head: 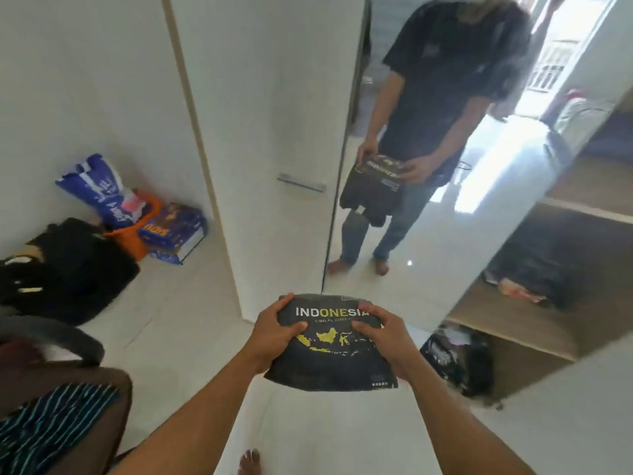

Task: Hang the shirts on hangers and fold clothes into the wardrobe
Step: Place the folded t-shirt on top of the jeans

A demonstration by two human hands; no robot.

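A glossy white floor (191,323) fills the middle and runs down toward 6 o'clock. At 10 o'clock stands a plain white wall (68,80). The wardrobe (239,138) rises at 12 o'clock, its white door (274,80) bearing a slim metal handle (301,182). Just beside it, at 1 o'clock, a mirror panel (445,255) reflects hard daylight from a window (548,66). Open wooden shelves (496,323) sit at 3 o'clock. Blue packs (102,193) and a black bag (75,269) lie on the floor at 9 o'clock.

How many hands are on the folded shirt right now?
2. The left hand holds the shirt at its left edge, and the right hand holds it at its right edge. Both thumbs are on top. Neither hand is hidden.
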